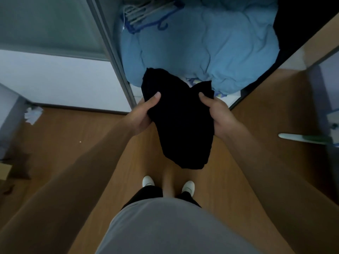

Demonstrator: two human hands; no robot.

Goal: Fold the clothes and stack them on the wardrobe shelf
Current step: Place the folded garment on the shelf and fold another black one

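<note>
A black garment [180,121] hangs bunched in front of me, above the wooden floor. My left hand [145,114] grips its left edge with the thumb on top of the cloth. My right hand [218,114] grips the right edge the same way. The lower part of the garment droops toward my feet. Just beyond it is the open wardrobe, where a bulky light blue quilt [211,48] fills the shelf space.
Blue and pale hangers [146,17] lie on the quilt at the back left. The sliding wardrobe door frame [117,57] stands at left, a wooden side panel [286,66] at right. Crumpled paper [33,114] and a white-green tool [308,138] lie on the floor.
</note>
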